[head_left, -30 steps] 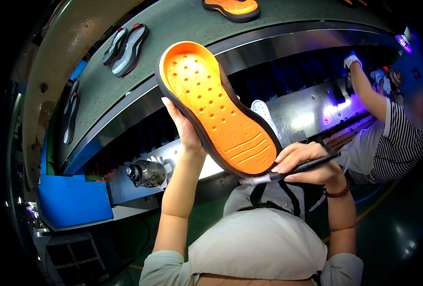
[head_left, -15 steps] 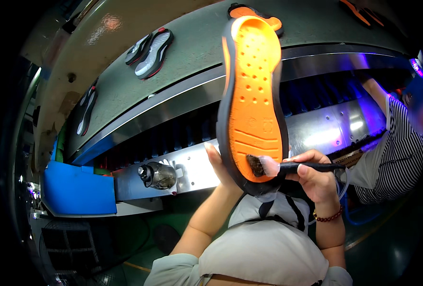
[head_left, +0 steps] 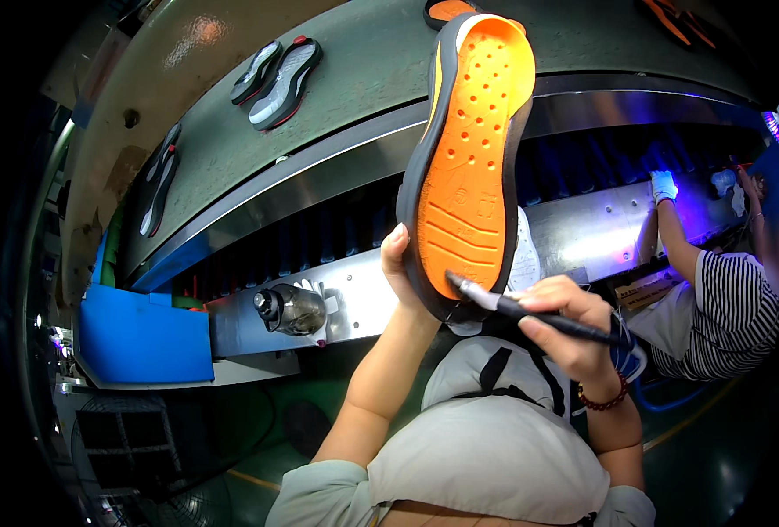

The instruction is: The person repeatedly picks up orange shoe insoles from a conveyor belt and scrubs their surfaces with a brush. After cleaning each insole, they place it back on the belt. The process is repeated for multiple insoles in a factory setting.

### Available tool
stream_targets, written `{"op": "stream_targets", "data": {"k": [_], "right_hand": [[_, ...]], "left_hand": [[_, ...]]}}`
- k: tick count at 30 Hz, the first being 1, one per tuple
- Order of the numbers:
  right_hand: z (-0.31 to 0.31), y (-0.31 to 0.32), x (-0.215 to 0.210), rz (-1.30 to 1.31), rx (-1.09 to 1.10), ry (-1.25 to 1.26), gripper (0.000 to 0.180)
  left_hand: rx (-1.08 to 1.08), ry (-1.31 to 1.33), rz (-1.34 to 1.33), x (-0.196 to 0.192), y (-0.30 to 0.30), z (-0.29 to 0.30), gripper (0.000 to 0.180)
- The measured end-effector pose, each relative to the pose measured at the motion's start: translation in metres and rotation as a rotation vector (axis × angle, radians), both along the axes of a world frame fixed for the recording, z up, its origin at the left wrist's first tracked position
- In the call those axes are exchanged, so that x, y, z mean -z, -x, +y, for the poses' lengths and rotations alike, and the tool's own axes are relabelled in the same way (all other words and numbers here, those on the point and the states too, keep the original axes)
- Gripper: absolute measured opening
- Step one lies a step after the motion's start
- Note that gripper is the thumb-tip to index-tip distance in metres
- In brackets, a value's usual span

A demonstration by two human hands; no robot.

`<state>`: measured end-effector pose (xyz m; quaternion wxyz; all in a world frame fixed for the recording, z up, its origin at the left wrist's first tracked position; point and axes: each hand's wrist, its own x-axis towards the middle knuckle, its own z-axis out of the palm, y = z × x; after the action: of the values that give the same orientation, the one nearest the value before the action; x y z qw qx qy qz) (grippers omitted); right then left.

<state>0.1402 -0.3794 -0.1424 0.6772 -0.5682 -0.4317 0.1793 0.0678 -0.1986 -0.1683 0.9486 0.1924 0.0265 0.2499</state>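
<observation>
An orange shoe sole (head_left: 468, 189) with a dark grey rim is held up before me, its dimpled heel end at the top and its toe end toward me. At the lower left edge, my left hand (head_left: 400, 272) grips it, the thumb along the rim and the other fingers mostly hidden behind. Closed round the black handle of a brush (head_left: 484, 297), my right hand (head_left: 574, 327) is just right of the toe end. The brush's dark tip touches the orange surface near the toe, narrow side showing.
Across the far side runs a green conveyor belt (head_left: 367, 83) carrying grey-and-black soles (head_left: 286, 83) and orange ones. On the metal ledge stands a dark clear bottle (head_left: 295, 309), beside a blue box (head_left: 148, 338). At right a co-worker in a striped sleeve (head_left: 732, 294) reaches over the ledge with a gloved hand (head_left: 663, 186).
The sole has tilted, its heel end swinging right. My brush has turned from broad side to narrow side and shifted slightly left and up. The co-worker's gloved hand has come into view.
</observation>
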Motion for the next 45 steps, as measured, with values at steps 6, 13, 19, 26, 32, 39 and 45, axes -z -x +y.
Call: {"op": "stream_targets", "data": {"k": [6, 13, 19, 26, 32, 39, 45], "right_hand": [[-0.002, -0.013, 0.001, 0.215, -0.091, -0.071, 0.017], [0.004, -0.017, -0.014, 0.132, -0.224, -0.057, 0.02], [0.007, -0.034, -0.016, -0.143, -0.349, 0.058, 0.017], [0.004, -0.027, -0.011, -0.159, -0.307, 0.072, 0.017], [-0.005, -0.033, -0.017, 0.066, -0.303, -0.007, 0.017], [-0.004, -0.02, -0.018, -0.215, -0.509, 0.068, 0.016], [-0.001, -0.056, -0.014, -0.237, -0.602, 0.095, 0.017]], "left_hand": [[0.031, -0.211, 0.125, 0.008, -0.005, 0.007, 0.078], [0.053, -0.197, 0.125, 0.003, -0.009, 0.013, 0.074], [0.056, -0.11, -0.209, -0.008, -0.012, 0.015, 0.051], [0.178, 0.008, -0.246, -0.018, -0.013, 0.015, 0.047], [0.169, -0.028, -0.183, -0.012, -0.012, 0.013, 0.043], [0.205, -0.032, -0.048, -0.018, -0.014, 0.009, 0.043], [0.429, -0.1, 0.301, -0.028, -0.016, 0.0, 0.039]]}}
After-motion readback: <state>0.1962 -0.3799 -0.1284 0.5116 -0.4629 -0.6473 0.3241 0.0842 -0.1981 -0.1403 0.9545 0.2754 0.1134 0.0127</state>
